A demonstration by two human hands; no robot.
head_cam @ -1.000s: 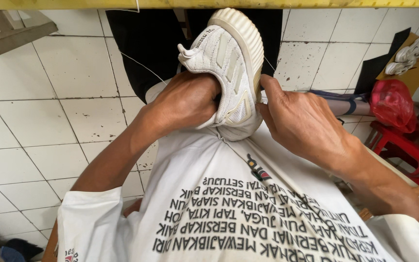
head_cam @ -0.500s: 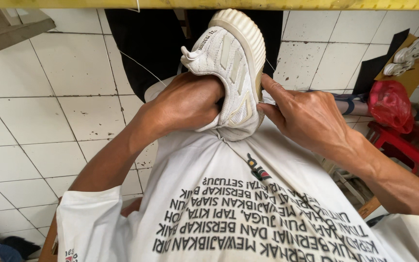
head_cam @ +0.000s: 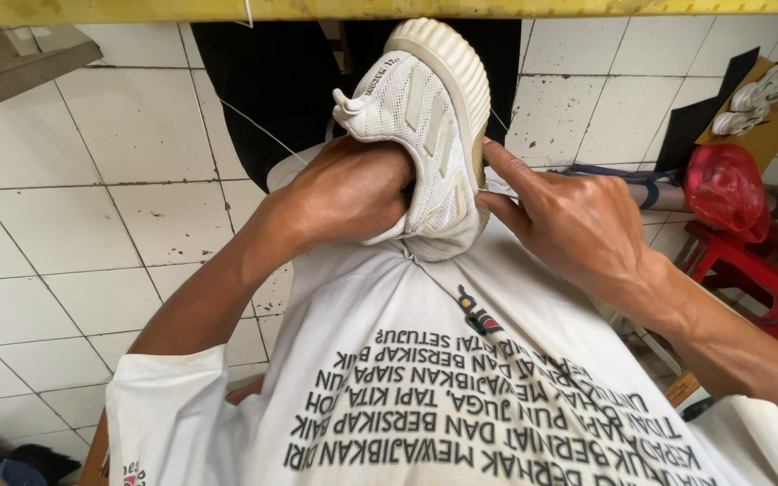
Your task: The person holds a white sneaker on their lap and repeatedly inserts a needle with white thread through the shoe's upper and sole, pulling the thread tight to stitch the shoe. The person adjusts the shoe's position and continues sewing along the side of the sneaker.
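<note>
The left hand (head_cam: 353,193) is pushed inside a white mesh sneaker (head_cam: 425,135), holding it heel-up at the chest. The right hand (head_cam: 569,220) presses fingers against its cream sole edge. A red plastic bag (head_cam: 727,189), contents hidden, sits far right on a red stool (head_cam: 749,279).
</note>
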